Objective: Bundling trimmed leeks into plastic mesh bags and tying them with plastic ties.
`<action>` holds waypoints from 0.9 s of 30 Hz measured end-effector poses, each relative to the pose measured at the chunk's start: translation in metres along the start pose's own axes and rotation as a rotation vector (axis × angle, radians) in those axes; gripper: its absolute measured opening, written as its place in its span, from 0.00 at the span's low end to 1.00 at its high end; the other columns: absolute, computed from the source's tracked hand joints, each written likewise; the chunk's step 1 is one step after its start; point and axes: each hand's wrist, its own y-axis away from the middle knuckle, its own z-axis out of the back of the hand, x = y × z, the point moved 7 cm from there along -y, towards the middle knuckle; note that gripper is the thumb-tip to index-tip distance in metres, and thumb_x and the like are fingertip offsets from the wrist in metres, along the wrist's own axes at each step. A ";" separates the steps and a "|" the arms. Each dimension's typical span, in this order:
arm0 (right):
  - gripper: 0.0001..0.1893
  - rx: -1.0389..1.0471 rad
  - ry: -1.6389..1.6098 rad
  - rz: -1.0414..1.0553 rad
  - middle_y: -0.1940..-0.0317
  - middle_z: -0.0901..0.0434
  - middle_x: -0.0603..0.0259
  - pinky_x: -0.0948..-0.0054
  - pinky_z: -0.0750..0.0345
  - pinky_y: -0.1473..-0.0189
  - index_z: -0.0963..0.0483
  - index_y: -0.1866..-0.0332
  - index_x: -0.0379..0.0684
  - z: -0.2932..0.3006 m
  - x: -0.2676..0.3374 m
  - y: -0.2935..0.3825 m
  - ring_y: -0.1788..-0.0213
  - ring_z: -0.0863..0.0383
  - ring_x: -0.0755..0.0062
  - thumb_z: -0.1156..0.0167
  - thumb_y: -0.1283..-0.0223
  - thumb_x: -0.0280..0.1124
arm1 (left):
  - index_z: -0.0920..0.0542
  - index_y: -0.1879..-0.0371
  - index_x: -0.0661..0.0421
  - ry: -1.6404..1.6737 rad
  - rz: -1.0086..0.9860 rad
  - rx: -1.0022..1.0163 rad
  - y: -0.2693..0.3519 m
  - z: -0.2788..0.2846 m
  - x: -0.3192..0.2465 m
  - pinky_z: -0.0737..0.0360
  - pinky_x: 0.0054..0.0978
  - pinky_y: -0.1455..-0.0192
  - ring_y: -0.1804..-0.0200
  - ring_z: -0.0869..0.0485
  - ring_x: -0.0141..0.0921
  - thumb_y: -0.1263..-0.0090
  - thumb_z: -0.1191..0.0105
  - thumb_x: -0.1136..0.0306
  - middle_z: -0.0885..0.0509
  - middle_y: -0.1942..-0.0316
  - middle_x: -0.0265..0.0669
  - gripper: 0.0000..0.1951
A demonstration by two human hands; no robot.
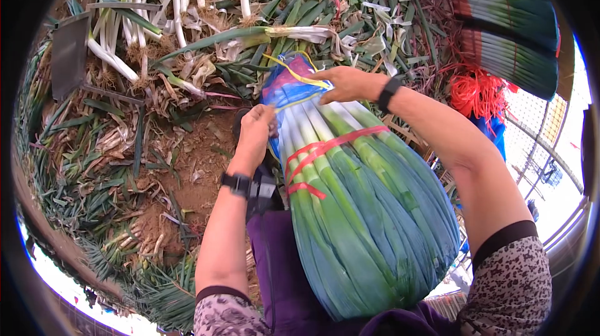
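A large bundle of leeks [356, 204] lies across my lap, white ends pointing away from me and green leaves towards me. Red plastic ribbon [323, 148] is tied around it. Over the white ends sits a blue plastic bag [290, 90] with a pink patch and yellow edging. My left hand [255, 132] pinches the bag's rim at the left side of the bundle. On the opposite side, my right hand [349, 84] has its thumb and fingers around the bag's edge by a loose yellow strip [295, 73]. The roots are hidden inside the bag.
Loose leeks with roots [140, 22] stand beside a metal frame [70, 54] at upper left. Cut leaves and peelings [323, 17] cover the soil. Tied leek bundles [511, 54] are stacked at right, above a tangle of red ribbon [478, 92].
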 end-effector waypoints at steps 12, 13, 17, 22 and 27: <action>0.18 -0.036 -0.140 -0.102 0.68 0.18 0.50 0.63 0.23 0.59 0.22 0.53 0.40 -0.012 -0.038 0.085 0.67 0.19 0.57 0.45 0.45 0.38 | 0.29 0.71 0.61 -1.023 -0.490 -0.440 0.067 -0.013 -0.002 0.25 0.41 0.67 0.70 0.20 0.51 0.42 0.45 0.73 0.21 0.77 0.50 0.07; 0.18 0.024 -0.270 -0.182 0.66 0.18 0.50 0.65 0.23 0.57 0.22 0.53 0.38 -0.011 -0.039 0.105 0.65 0.19 0.61 0.44 0.44 0.39 | 0.29 0.74 0.62 -0.782 -0.322 -0.402 0.069 -0.006 0.013 0.26 0.37 0.70 0.75 0.22 0.46 0.42 0.45 0.73 0.23 0.80 0.50 0.08; 0.17 -0.045 -0.736 -0.305 0.48 0.21 0.58 0.71 0.32 0.39 0.25 0.47 0.35 -0.002 -0.067 0.215 0.44 0.25 0.69 0.45 0.36 0.35 | 0.25 0.78 0.63 -0.628 -0.358 -0.280 0.138 -0.080 0.021 0.28 0.30 0.75 0.83 0.26 0.32 0.41 0.38 0.69 0.26 0.86 0.44 0.12; 0.26 -0.288 -1.285 -0.667 0.37 0.31 0.62 0.71 0.36 0.34 0.39 0.32 0.39 -0.011 -0.044 0.295 0.39 0.30 0.71 0.56 0.29 0.44 | 0.28 0.81 0.60 -0.499 -0.236 -0.270 0.186 -0.104 0.020 0.38 0.19 0.76 0.77 0.37 0.17 0.34 0.41 0.66 0.33 0.84 0.24 0.16; 0.30 -0.213 -1.536 -0.626 0.35 0.35 0.61 0.71 0.32 0.37 0.45 0.29 0.40 -0.022 -0.037 0.325 0.40 0.29 0.74 0.55 0.30 0.46 | 0.29 0.81 0.60 -0.480 -0.364 -0.319 0.177 -0.142 -0.013 0.38 0.18 0.75 0.76 0.36 0.16 0.33 0.44 0.69 0.32 0.83 0.23 0.15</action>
